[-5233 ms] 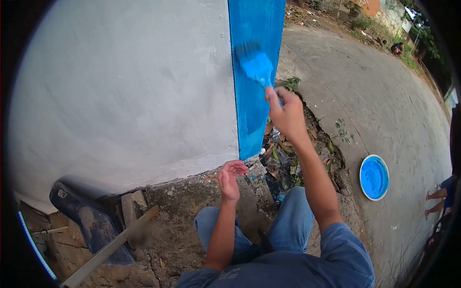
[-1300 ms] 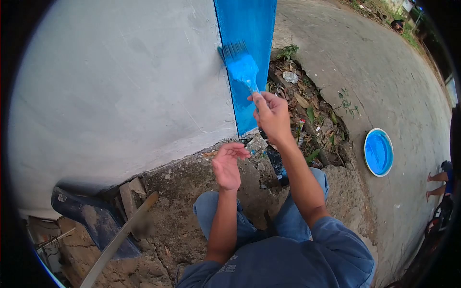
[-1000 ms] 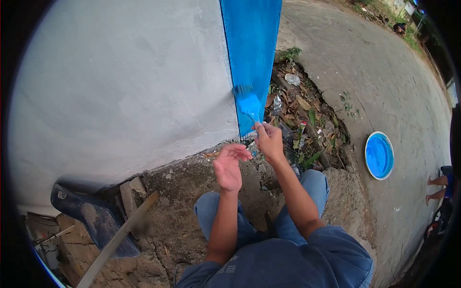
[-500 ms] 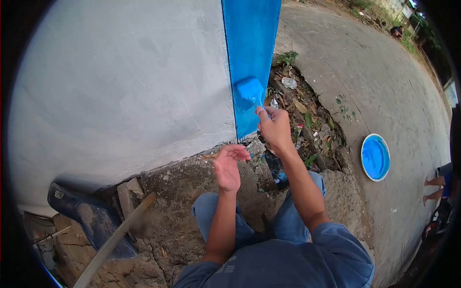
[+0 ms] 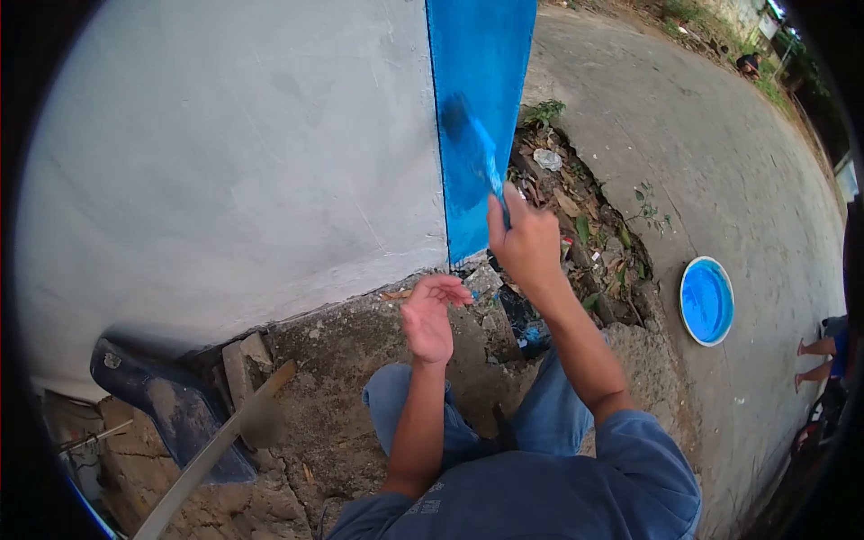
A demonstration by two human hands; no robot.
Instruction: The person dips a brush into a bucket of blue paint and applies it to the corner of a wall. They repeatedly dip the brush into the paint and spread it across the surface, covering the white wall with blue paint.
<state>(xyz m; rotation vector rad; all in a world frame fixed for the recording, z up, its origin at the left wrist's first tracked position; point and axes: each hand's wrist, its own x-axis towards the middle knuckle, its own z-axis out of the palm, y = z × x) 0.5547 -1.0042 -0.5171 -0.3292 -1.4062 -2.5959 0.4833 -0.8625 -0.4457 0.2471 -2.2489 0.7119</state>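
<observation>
My right hand [image 5: 529,238] grips the handle of a paintbrush [image 5: 489,157] coated in bright blue paint. The brush is tilted up and to the left, its head over a blue-painted strip [image 5: 477,54] at the corner of the wall. A darker patch shows around the brush head. My left hand [image 5: 430,317] is empty in front of the wall's foot, palm up, fingers loosely curled and thumb apart. To the right on the pavement sits a round tub of blue paint [image 5: 706,301] with a pale rim.
A pale grey wall [image 5: 234,153] fills the left. Leaves and litter lie in a broken gap [image 5: 576,216] beside the strip. At lower left are a dark plastic piece [image 5: 171,396] and a wooden strip [image 5: 216,450]. Another person's legs [image 5: 817,360] show at the right edge.
The brush has swung from lying broad against the strip to a steeper, narrower angle, its head higher. My right hand has dropped slightly and moved right. My left hand has barely moved.
</observation>
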